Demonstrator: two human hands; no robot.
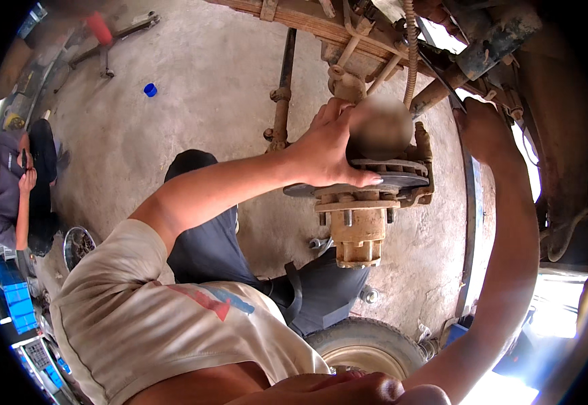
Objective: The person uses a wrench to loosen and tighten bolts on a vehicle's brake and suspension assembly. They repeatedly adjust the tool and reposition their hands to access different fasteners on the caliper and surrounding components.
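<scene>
While I watched through the head camera, the left grip [327, 148] was spread at the brake disc [402, 181], thumb well apart from the fingers and lying over the disc's rim. A blurred patch beside those fingers hid what they might have touched. The disc sat just behind the rusty hub [358, 231], whose studs [348, 217] pointed toward me, above the concrete floor [219, 101]. I had the right grip [484, 131] raised among the chassis parts, near a dark cylinder [499, 44]; its fingertips were obscured, so I couldn't tell whether it was closed on anything. A ribbed hose [410, 54] hung between both hands, and a tyre [348, 328] lay below the hub. Off left, a co-worker [10, 175] sat low.
</scene>
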